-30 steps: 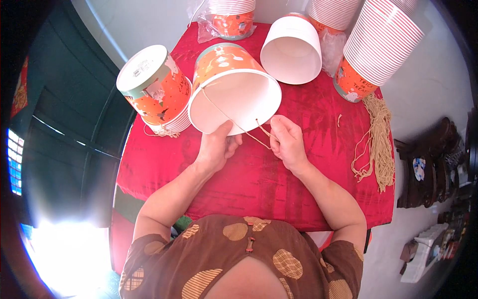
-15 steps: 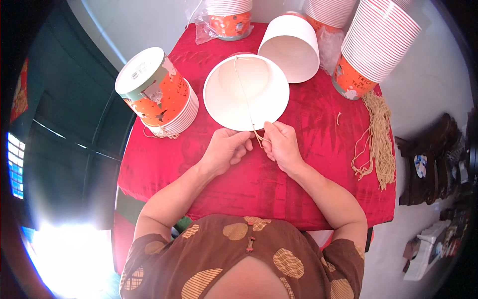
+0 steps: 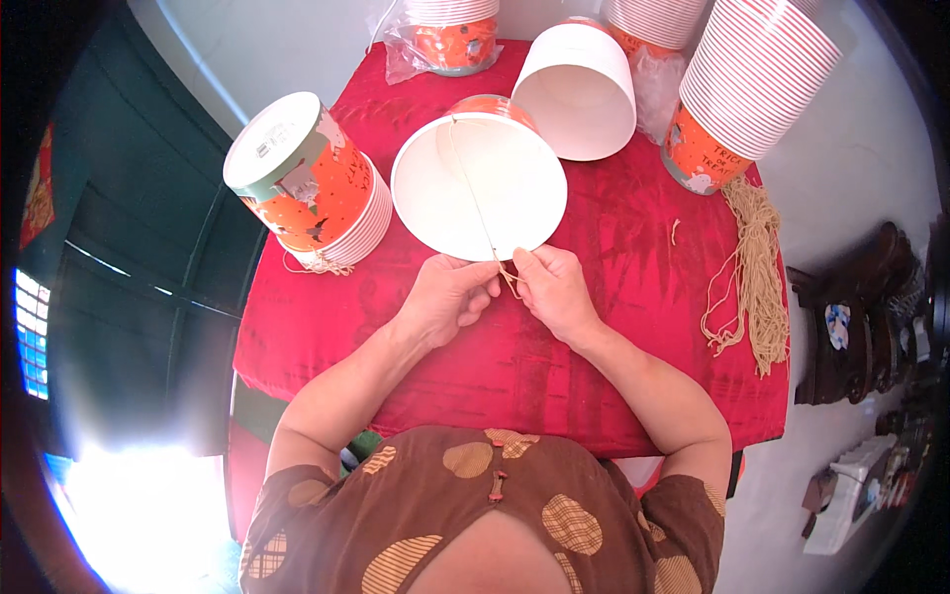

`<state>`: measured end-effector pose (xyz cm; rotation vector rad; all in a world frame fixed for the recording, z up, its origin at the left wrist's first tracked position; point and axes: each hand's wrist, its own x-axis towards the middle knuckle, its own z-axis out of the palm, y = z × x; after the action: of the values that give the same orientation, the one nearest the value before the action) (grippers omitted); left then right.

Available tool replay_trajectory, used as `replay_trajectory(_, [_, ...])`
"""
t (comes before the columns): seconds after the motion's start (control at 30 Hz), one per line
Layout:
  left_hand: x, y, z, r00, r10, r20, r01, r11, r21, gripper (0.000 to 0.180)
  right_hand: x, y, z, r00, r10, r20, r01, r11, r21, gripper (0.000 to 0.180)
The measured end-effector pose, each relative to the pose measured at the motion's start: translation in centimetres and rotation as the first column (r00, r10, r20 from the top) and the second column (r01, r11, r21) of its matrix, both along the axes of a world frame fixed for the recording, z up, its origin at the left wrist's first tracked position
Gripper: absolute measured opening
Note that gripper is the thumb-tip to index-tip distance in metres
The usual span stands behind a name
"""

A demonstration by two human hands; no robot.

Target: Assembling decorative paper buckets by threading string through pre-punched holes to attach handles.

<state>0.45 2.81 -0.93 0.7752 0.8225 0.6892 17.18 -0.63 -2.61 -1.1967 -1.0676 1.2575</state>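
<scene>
A paper bucket [image 3: 524, 178] with a white inside and an orange outer wall lies tipped, its mouth facing me. A thin tan cord [image 3: 468, 175] runs across the mouth from the far rim to the near rim. At the near rim my left hand [image 3: 447, 299] is closed, thumb and forefinger pinching the cord. Close beside it, my right hand [image 3: 556, 294] also pinches the cord, near its looped end just below the rim. Part of the cord is hidden between my fingers.
Left stands an upside-down stack of orange buckets [image 3: 315, 188] with cord at its base. Another white-lined bucket [image 3: 579, 99] lies behind. A tall bucket stack [image 3: 747, 89] and a tan cord bundle [image 3: 757, 277] are right. Red cloth [image 3: 614, 396] covers the table.
The bucket has shifted slightly left and turned, showing more of its orange wall. My right hand has moved a little left, closer to my left hand. Both keep hold of the cord.
</scene>
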Motion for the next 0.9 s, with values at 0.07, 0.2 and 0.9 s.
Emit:
replay_trajectory(0.07, [0.1,-0.1,0.0,1.000,0.010,-0.010,-0.010,1.000,0.004,0.009,0.0,0.0,-0.1,1.000,0.003,0.013,-0.003,1.000,0.020,0.034])
replay_trajectory(0.2, [0.3,-0.2,-0.3,0.998,0.065,-0.010,-0.065,0.998,0.003,0.009,-0.3,0.0,0.3,0.992,-0.006,0.126,-0.007,0.995,0.100,0.033])
replay_trajectory(0.9, [0.8,-1.1,0.1,0.988,0.116,-0.098,-0.120,0.992,-0.028,0.020,-1.0,-2.1,1.3,0.972,0.133,0.195,-0.112,0.987,-0.114,0.011])
